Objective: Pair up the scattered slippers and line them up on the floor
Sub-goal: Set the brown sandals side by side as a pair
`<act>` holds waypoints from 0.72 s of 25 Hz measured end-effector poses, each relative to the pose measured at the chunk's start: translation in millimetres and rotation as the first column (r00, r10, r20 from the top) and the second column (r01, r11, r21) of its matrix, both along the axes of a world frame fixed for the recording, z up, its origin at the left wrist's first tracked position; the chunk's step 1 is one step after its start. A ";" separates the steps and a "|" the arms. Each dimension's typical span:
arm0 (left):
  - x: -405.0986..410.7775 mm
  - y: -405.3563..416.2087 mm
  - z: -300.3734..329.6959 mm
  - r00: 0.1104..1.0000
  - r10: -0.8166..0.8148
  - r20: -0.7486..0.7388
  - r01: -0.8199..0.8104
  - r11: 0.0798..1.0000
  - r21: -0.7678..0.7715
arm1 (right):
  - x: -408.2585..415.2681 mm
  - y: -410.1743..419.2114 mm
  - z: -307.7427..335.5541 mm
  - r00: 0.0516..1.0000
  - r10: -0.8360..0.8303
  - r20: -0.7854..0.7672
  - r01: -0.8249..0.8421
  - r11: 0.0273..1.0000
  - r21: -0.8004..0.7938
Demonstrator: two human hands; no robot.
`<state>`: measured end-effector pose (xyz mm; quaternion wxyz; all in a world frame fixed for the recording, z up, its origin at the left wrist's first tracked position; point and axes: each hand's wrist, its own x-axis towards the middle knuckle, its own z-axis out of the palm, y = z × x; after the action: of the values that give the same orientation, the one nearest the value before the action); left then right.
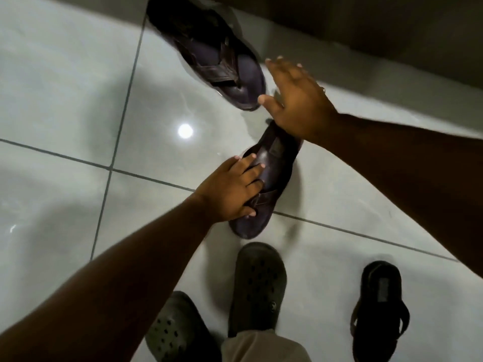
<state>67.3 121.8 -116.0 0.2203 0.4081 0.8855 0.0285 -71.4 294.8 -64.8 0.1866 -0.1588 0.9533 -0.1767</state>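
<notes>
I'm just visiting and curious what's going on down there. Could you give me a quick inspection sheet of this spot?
Surface: glossy pale tiled floor, dark grout lines.
Job's things: near brown sandal; far brown sandal, apart from it; black flip-flop, alone.
Clutter: two grey clogs, apparently worn.
Grips: left hand flat on the near sandal; right hand open above its heel end.
Cables: nothing seen.
Surroundings: dark wall.
</notes>
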 end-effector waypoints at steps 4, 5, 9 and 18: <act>31.3 -85.5 -3.1 0.984 0.175 0.028 -0.174 0.984 -0.029 | -45.2 -67.5 -28.0 0.979 0.142 0.148 -0.161 0.979 0.126; 37.2 -109.8 -3.6 0.981 0.192 0.030 -0.192 0.981 -0.025 | -53.2 -82.0 -33.2 0.973 0.153 0.174 -0.186 0.963 0.193; 29.6 -178.4 -2.4 0.979 0.202 0.005 -0.202 0.979 -0.009 | -58.5 -98.1 -42.1 0.973 0.169 0.160 -0.219 0.897 0.385; -101.4 -143.6 1.8 0.940 0.324 0.106 -0.305 0.939 -0.159 | 70.2 -83.7 -36.5 0.933 -0.242 0.268 0.181 0.955 0.234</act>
<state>-34.1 -21.7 -114.2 0.2983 0.2418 0.9229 0.0278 -1.1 211.1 -101.3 0.3212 -0.0066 0.9396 -0.1179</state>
